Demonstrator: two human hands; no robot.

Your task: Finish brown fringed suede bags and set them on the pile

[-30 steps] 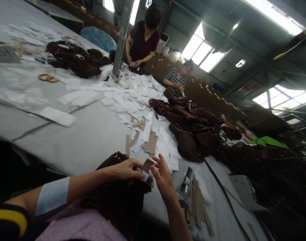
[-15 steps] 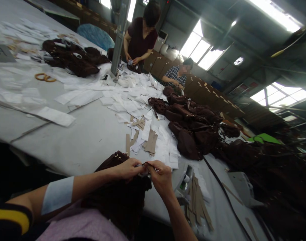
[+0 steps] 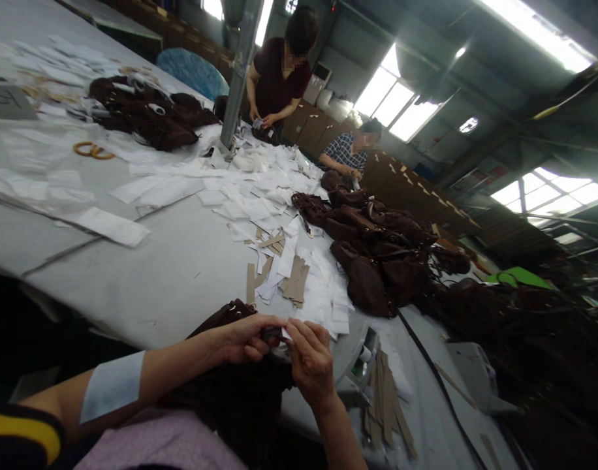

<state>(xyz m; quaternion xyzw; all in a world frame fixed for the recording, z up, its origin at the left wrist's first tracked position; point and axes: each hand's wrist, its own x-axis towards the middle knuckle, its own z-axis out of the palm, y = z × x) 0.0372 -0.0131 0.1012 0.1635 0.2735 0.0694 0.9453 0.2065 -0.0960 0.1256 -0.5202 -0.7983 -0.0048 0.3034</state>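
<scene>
The left hand [image 3: 247, 339] and right hand [image 3: 311, 358] both pinch a small wrapped piece [image 3: 272, 333] just above the brown bag [image 3: 245, 385]; their grip hides most of it. The left forearm [image 3: 186, 356] covers part of the bag, whose underside is lost in shadow. Beyond the bag, strips [image 3: 295, 281] overlap on the surface [image 3: 181, 281], too jumbled to count.

dark left sleeve [image 3: 39, 412], curved yellow band [image 3: 22, 429] | pale-blue four-sided forearm patch [image 3: 113, 385] | lilac garment [image 3: 166, 440]
</scene>
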